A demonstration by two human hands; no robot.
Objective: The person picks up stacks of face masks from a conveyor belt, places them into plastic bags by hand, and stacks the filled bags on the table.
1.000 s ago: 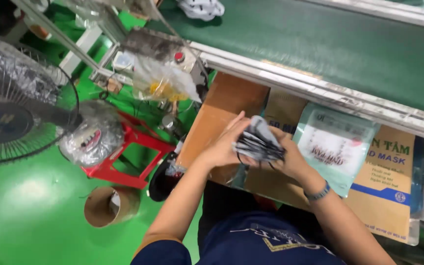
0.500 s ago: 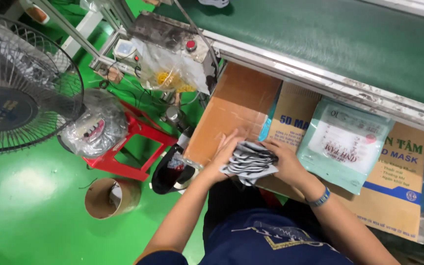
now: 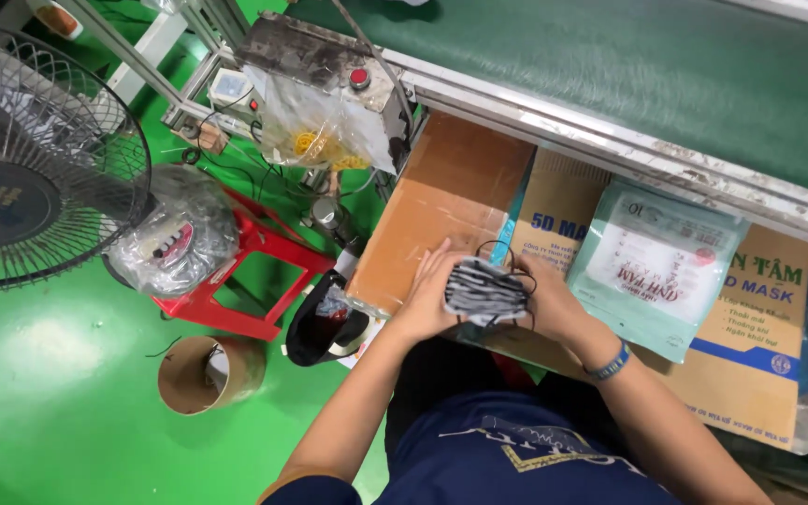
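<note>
At the near edge of the cardboard worktop [image 3: 441, 201], a stack of grey face masks [image 3: 483, 290] sits squeezed between left hand [image 3: 427, 299] and right hand [image 3: 549, 304], fingers closed round it. Step: squaring the stack, probably. Next: slide into the pale green pouch [image 3: 656, 271] just right; mouth not clearly visible.

Both forearms reaching forward, left hand [image 3: 429, 297] and right hand [image 3: 544, 301] cupped together

one fan [image 3: 21, 187], one red stool [image 3: 245, 281], one cardboard tube [image 3: 209, 374], two hands, perhaps three cardboard boxes [image 3: 441, 210], one mask packet [image 3: 656, 266].
</note>
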